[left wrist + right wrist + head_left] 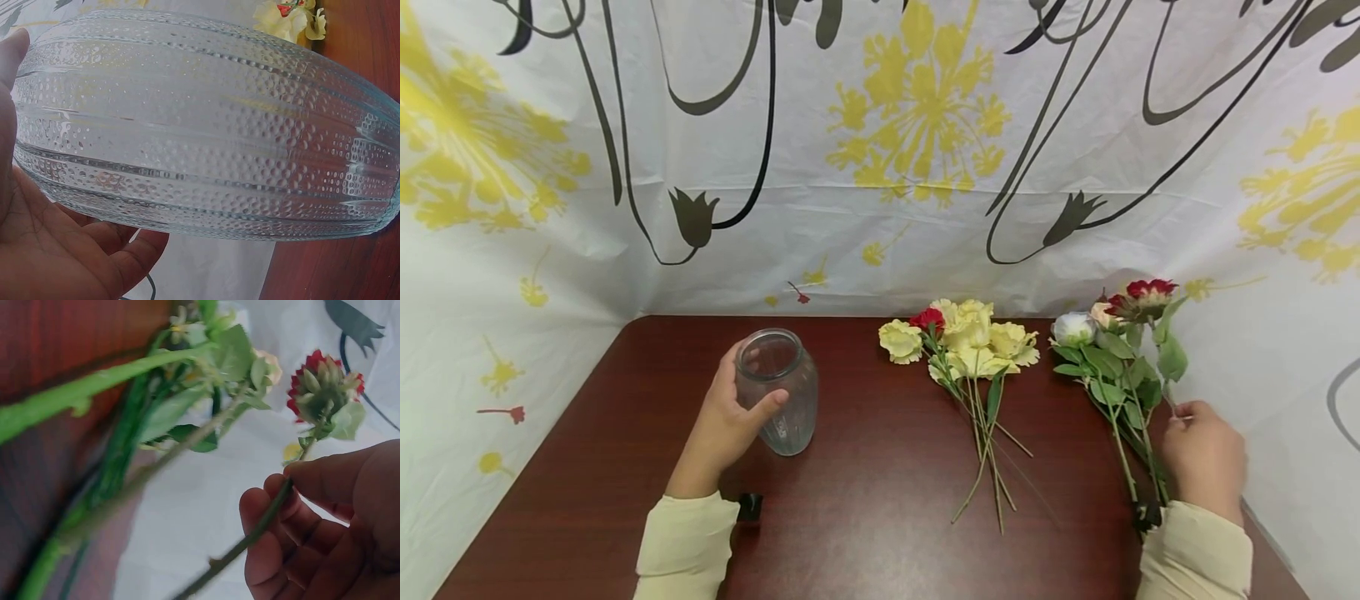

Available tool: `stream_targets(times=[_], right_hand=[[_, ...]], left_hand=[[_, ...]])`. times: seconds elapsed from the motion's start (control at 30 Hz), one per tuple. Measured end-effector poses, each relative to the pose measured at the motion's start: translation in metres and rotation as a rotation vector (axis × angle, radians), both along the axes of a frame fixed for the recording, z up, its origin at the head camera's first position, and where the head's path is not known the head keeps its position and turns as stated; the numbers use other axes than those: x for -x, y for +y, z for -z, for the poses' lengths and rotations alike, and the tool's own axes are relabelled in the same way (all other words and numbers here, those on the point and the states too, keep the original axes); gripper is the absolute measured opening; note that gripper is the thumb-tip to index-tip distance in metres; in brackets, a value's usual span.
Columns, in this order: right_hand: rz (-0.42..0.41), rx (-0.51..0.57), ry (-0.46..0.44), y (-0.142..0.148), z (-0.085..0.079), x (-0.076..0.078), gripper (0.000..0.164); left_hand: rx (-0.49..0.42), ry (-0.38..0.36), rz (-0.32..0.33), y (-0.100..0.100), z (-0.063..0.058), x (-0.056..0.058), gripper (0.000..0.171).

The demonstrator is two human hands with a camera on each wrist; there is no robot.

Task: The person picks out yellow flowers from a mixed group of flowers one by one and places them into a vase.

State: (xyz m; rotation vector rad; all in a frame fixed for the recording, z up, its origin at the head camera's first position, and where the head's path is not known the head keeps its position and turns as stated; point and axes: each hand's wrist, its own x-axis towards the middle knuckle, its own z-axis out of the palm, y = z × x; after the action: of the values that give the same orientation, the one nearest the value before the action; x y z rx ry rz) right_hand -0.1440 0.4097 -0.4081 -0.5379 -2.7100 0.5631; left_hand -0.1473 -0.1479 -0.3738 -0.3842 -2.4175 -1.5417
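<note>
A clear ribbed glass vase (796, 400) stands on the left part of the table, its mouth up. My left hand (718, 433) holds it from the left, fingers behind and thumb in front; in the left wrist view the dimpled glass (206, 125) fills most of the picture. On the right, my right hand (1208, 458) pinches the stem (253, 534) of a dark red flower (1142, 298) between thumb and fingers. That flower is raised beside other leafy stems, with a whitish-blue flower (1074, 328) and a peach flower (1103, 315).
A bunch of yellow flowers (967, 327) with one red flower (928, 320) lies at the back middle, its thin stems toward me. The dark red-brown table (865, 500) meets a white patterned cloth (895, 250) at the back and sides.
</note>
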Motion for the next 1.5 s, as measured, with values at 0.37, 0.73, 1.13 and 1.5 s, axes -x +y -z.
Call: stream_targets(times=[0.37,0.73,1.13,1.5], right_hand=[[-0.029,0.015,-0.089,0.007,0.02,0.007,0.032],[-0.086,0.025,-0.09,0.01,0.03,0.007,0.03],[-0.263,0.016,-0.237,0.011,0.007,0.002,0.028],[-0.406,0.061,-0.46,0.007,0.007,-0.003,0.016]], left_hand=[[-0.004,0.004,0.003,0.0,0.001,0.001,0.083],[0.005,-0.01,-0.006,0.0,0.001,0.001,0.083],[0.005,0.0,-0.01,0.0,0.001,0.0,0.083],[0.008,-0.007,-0.007,0.0,-0.001,-0.001,0.083]])
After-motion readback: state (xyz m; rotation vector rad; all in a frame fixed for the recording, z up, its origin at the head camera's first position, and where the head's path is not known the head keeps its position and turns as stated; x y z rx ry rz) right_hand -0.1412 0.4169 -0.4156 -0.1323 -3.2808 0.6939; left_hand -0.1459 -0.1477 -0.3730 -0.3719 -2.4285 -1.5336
